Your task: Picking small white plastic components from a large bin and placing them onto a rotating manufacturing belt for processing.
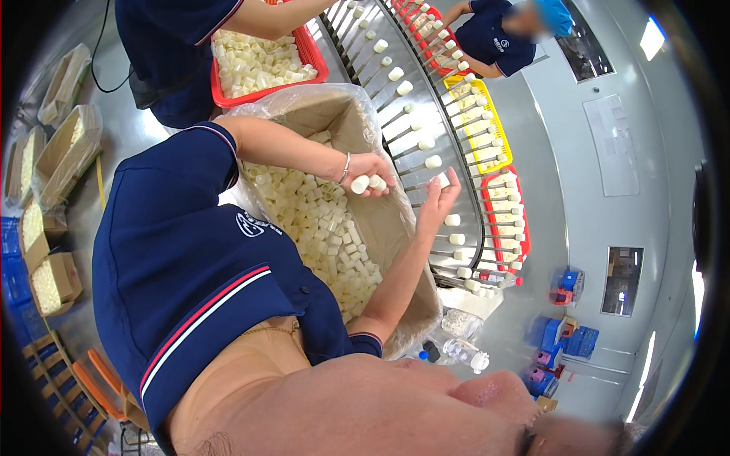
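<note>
Above an open carton [394,220], you pinch one white cylinder [443,180] between the thumb and fingers of your right hand [436,202], at the outer end of one of the metal rods [407,151]; whether it is seated on the tip or only touching cannot be told from this angle. The grip, near the fingertips, probably lets you line the small piece up with the slim rod while your palm stays clear. Your left hand [370,173], a bracelet [347,167] at the wrist, cups a few more cylinders in curled fingers, a loose hold that likely keeps spares within easy pass of the other hand. The carton, draped with a clear plastic liner [334,95], stands between your body and the rods, apparently so that the heap of loose cylinders [327,228] inside lies right under both arms and any dropped piece may fall back in. Across the rods, a yellow basket [500,125] of similar pieces stands near a co-worker in a blue cap [553,17], seemingly placed for that side's reach
</note>
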`<state>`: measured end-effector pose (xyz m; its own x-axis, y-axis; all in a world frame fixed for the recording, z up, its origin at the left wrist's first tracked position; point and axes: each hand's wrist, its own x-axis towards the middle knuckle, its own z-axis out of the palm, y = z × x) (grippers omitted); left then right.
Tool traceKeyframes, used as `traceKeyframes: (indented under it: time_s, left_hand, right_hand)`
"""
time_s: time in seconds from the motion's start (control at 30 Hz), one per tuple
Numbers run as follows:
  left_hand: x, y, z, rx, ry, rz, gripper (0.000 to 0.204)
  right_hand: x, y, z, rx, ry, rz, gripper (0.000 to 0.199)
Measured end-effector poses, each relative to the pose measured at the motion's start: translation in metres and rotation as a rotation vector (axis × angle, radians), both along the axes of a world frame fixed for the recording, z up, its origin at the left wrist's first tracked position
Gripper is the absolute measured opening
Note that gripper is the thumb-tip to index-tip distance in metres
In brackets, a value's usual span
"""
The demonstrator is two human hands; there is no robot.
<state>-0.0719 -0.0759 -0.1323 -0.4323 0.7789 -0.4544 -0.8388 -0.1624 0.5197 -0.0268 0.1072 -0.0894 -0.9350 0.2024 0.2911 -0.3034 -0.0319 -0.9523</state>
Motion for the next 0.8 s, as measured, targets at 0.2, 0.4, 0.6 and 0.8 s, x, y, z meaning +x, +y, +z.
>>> traceKeyframes:
  time_s: [0.2,0.4,0.6,0.8]
  left_hand:
    - [0.005,-0.013,0.002,0.020,0.262,-0.201,0.029]
    - [-0.012,-0.008,0.013,0.175,0.190,-0.072,0.041]
    - [-0.027,-0.012,0.019,0.312,0.232,-0.080,0.022]
    - [-0.035,-0.013,0.023,0.266,0.264,0.018,0.040]
  right_hand:
    - [-0.037,0.037,0.000,0.536,0.132,-0.138,0.031]
    - [-0.072,0.031,-0.009,0.691,0.059,-0.142,0.029]
    - [-0.091,0.021,-0.013,1.297,-0.046,-0.270,0.036]
    - [-0.070,0.015,-0.009,1.517,-0.351,-0.363,0.041]
